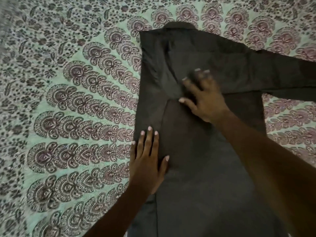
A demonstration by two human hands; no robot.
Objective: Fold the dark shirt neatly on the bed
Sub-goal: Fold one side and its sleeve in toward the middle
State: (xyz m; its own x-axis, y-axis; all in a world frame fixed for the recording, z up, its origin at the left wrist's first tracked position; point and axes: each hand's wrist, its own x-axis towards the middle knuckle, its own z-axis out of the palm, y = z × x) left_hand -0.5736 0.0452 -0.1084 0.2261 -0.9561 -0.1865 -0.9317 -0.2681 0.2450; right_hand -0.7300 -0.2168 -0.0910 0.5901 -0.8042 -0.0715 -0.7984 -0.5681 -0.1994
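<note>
A: Head view, starting at the left: what lay under your hands?

B: The bed (68, 100), covered in a pale green spread printed with rows of dark red and black fan motifs. The left part of it carried nothing but that print.

A: And your left hand?

B: Your left hand (147, 161) was laid flat, palm down, fingers (150, 137) stretched forward and a little apart, thumb out to the side. It rested on the left edge of the dark shirt (196, 151), partly over the bedspread, pressing and gripping nothing.

A: Where was the shirt itself?

B: It lay spread on the bed right of centre, collar (179, 25) at the far end, the body running down toward you. Its left side was folded inward, leaving a straight edge and a diagonal crease.

A: Your right hand?

B: Your right hand (205, 98) sat further up, on the middle of the shirt near that crease, fingers splayed and pressed onto the cloth. It was blurred, so I could not tell whether any fabric was pinched.

A: Furthest right?

B: One sleeve (282, 72) stretched out flat toward the right edge.
</note>
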